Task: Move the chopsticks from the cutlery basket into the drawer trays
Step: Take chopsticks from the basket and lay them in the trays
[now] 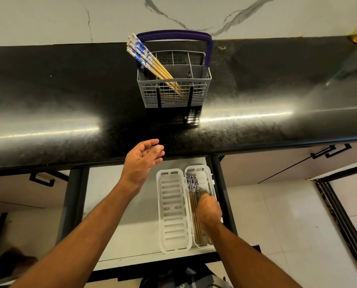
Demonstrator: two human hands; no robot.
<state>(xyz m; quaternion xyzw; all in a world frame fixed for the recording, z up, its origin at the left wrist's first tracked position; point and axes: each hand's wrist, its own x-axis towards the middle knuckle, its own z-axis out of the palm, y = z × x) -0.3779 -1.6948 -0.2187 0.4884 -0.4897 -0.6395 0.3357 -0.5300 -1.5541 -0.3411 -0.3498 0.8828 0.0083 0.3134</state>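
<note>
Your left hand [142, 161] hangs over the counter's [48, 96] front edge, palm up-ish, fingers relaxed and slightly curled, holding nothing. Your right hand [208, 209] is down in the right tray [207, 169], fingers curled over the sticks [192, 196] lying there; looks like a grip on them, tho the fingertips are hidden under the hand.

Those sticks lie flat along the tray's long axis, running near-to-far, i.e. out of the drawer [102, 183] towards the counter. Blue-and-white patterned ends point away from you, plain wooden ends towards you. They sit against the tray's left wall.

The left tray [172, 246] lies just beside it, touching along the long side, same orientation, slotted floor, nothing in it.

The basket [174, 96] stands upright on the counter, well apart from the drawer, purple handle [174, 35] up. A bundle of chopsticks [146, 57] leans in it: long axis diagonal, patterned ends up and to the left, sticking out past the rim near the handle's left post, wooden tips down and to the right inside the front part. Can't tell which compartment exactly. Bundle count approx six or more; can't tell exactly.
</note>
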